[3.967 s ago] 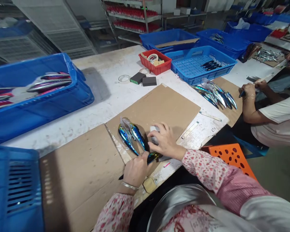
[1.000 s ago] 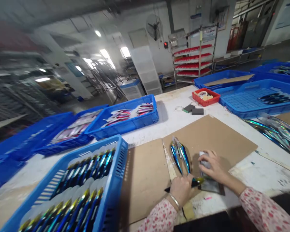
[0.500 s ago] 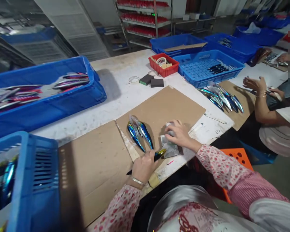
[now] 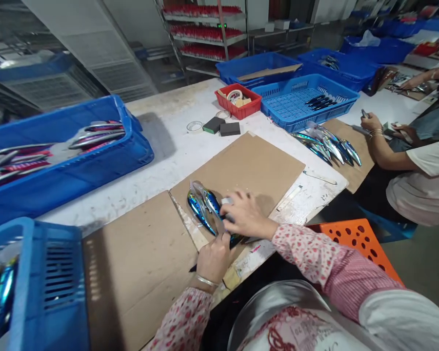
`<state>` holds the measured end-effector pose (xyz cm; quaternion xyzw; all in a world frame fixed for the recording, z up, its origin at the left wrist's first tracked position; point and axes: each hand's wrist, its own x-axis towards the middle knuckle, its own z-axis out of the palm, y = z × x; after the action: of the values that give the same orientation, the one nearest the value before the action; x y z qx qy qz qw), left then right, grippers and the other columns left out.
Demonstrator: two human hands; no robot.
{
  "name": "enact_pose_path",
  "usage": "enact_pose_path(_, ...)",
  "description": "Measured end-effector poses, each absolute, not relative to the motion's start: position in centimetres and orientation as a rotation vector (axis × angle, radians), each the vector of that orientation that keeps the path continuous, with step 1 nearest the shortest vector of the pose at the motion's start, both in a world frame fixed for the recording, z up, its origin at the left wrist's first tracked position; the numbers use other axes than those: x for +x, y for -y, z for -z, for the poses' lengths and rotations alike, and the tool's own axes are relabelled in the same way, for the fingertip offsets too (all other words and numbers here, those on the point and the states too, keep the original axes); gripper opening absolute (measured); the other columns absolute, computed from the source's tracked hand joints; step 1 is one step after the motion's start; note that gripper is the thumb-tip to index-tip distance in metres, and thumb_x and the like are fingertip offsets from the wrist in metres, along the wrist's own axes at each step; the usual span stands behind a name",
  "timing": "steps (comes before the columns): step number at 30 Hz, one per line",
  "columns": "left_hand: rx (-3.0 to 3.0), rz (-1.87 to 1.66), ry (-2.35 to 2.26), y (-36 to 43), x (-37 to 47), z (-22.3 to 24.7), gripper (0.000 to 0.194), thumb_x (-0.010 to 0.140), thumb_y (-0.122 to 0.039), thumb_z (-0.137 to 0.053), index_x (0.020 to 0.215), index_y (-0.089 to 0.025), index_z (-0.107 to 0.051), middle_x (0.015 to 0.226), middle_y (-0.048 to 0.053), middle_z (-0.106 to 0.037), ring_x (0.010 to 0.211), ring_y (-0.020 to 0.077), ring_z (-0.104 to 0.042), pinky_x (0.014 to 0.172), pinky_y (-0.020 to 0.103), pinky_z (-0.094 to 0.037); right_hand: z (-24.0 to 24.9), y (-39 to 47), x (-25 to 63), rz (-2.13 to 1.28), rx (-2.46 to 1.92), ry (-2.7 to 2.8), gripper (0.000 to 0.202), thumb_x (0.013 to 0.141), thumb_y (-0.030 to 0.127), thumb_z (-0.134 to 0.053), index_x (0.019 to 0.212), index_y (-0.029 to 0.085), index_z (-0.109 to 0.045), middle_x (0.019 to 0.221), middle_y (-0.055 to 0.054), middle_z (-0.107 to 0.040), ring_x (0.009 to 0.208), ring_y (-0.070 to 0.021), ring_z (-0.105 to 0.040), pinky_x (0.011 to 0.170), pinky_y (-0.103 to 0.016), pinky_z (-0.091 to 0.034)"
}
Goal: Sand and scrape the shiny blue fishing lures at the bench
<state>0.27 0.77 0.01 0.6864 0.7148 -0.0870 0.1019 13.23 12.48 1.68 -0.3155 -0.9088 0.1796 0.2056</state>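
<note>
Head view has the left hand (image 4: pixel 212 258) gripping a glossy dark-blue fish-shaped piece (image 4: pixel 234 240) near the brown flat cardboard sheet (image 4: pixel 270 161)'s front edge, best braced firmly while the right hand (image 4: pixel 248 218), fingers curled round a small pale-grey block (image 4: pixel 227 201), works lightly.

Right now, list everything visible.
Table: one, white, centre
Cardboard sheets: three, brown, on table
Fishing lures: many, mostly blue or pink, on cardboard, in bins
Blue bins: several, left and far
Red tray: one, beyond cardboard
Dark blocks: two, by tray
Rings: two, pale, by blocks
Yellow block: one, near edge
Orange holed object: one, right
Rack: one, grey, background
Co-workers: at least two, right
Left hand: one, pink sleeve, holding dark lure
Right hand: one, pink sleeve, holding pale block
</note>
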Motion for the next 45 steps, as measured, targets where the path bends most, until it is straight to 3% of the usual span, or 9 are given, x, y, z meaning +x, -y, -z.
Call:
enact_pose_path(4, 1.953, 0.256, -2.146, -0.6, 0.6, -1.3, 0.031, 0.088, -0.029, -0.048, 0.116, -0.016, -0.057, 0.096, 0.013, -0.071, 0.084, 0.0274, -0.070, 0.068, 0.033, -0.051, -1.8, -13.7, 13.1, -0.534, -0.978, 2.440, 0.019, 0.082, 0.036, -0.063, 0.098, 0.026, -0.067, 0.124, -0.006, -0.051, 0.118, -0.0268, -0.038, 0.097, -0.044, -0.033)
enact_pose_path(8, 1.819, -0.188, -2.071, 0.2, 2.0, -2.7, 0.037, 0.093, -0.041, -0.041, 0.120, -0.017, -0.050, 0.099, 0.012, -0.071, 0.089, 0.0266, -0.069, 0.072, 0.035, -0.052, -1.4, -17.0, 17.5, -0.552, -1.332, 2.048, 0.016, 0.078, 0.028, -0.065, 0.092, 0.021, -0.068, 0.117, -0.008, -0.053, 0.114, -0.0267, -0.043, 0.097, -0.043, -0.035)
enact_pose_path(12, 1.688, -0.490, -1.923, 0.8, 3.9, -2.2, 0.043, 0.094, -0.040, -0.036, 0.126, -0.012, -0.042, 0.102, 0.015, -0.070, 0.097, 0.0272, -0.067, 0.079, 0.039, -0.052, -1.2, -17.8, 18.7, -0.668, -1.255, 1.969, 0.013, 0.076, 0.024, -0.066, 0.089, 0.021, -0.068, 0.106, -0.005, -0.056, 0.107, -0.0218, -0.050, 0.097, -0.038, -0.037)
enact_pose_path(17, 1.599, -0.476, -1.947, 1.0, 5.6, -0.6, 0.045, 0.094, -0.040, -0.034, 0.126, -0.009, -0.041, 0.103, 0.019, -0.068, 0.095, 0.0308, -0.067, 0.080, 0.044, -0.052, -0.2, -15.4, 17.6, -0.659, -1.355, 2.151, 0.017, 0.077, 0.029, -0.066, 0.093, 0.023, -0.068, 0.111, -0.006, -0.055, 0.109, -0.0249, -0.045, 0.096, -0.041, -0.037)
enact_pose_path(23, 1.575, -0.547, -1.909, 1.2, 5.7, 0.3, 0.042, 0.095, -0.040, -0.034, 0.125, -0.011, -0.040, 0.101, 0.017, -0.067, 0.092, 0.0287, -0.068, 0.077, 0.041, -0.052, 0.0, -12.9, 18.0, -0.696, -1.278, 2.240, 0.015, 0.075, 0.028, -0.068, 0.089, 0.024, -0.067, 0.111, -0.004, -0.055, 0.107, -0.0238, -0.044, 0.095, -0.039, -0.036)
enact_pose_path(29, 1.568, -0.520, -1.960, 1.3, 6.0, 0.3, 0.043, 0.095, -0.040, -0.033, 0.125, -0.011, -0.040, 0.098, 0.017, -0.068, 0.094, 0.0298, -0.068, 0.078, 0.042, -0.052, -0.9, -13.8, 17.7, -0.526, -1.373, 2.299, 0.017, 0.081, 0.032, -0.062, 0.096, 0.024, -0.065, 0.116, -0.007, -0.052, 0.113, -0.0276, -0.040, 0.094, -0.044, -0.035)
enact_pose_path(34, 1.585, -0.530, -1.954, 1.3, 6.2, 0.4, 0.041, 0.095, -0.039, -0.033, 0.125, -0.012, -0.039, 0.098, 0.017, -0.068, 0.090, 0.0291, -0.069, 0.074, 0.041, -0.053, -0.7, -13.0, 18.0, -0.576, -1.249, 2.349, 0.017, 0.080, 0.032, -0.064, 0.095, 0.025, -0.065, 0.114, -0.006, -0.052, 0.111, -0.0252, -0.041, 0.096, -0.041, -0.035)
enact_pose_path(40, 1.544, -0.601, -1.943, 1.3, 6.1, 0.4, 0.040, 0.094, -0.039, -0.035, 0.123, -0.013, -0.040, 0.102, 0.016, -0.067, 0.095, 0.0286, -0.068, 0.077, 0.040, -0.052, -1.3, -13.3, 17.7, -0.411, -1.369, 2.330, 0.017, 0.082, 0.032, -0.061, 0.097, 0.024, -0.064, 0.119, -0.009, -0.051, 0.112, -0.0285, -0.040, 0.093, -0.044, -0.035)
enact_pose_path(45, 1.513, -0.628, -1.901, 1.1, 6.4, 0.7, 0.042, 0.094, -0.039, -0.035, 0.125, -0.011, -0.039, 0.105, 0.018, -0.067, 0.094, 0.0294, -0.067, 0.078, 0.043, -0.052, -1.0, -12.3, 18.0, -0.525, -1.244, 2.385, 0.016, 0.080, 0.031, -0.063, 0.096, 0.025, -0.065, 0.118, -0.006, -0.052, 0.111, -0.0256, -0.042, 0.095, -0.042, -0.036)
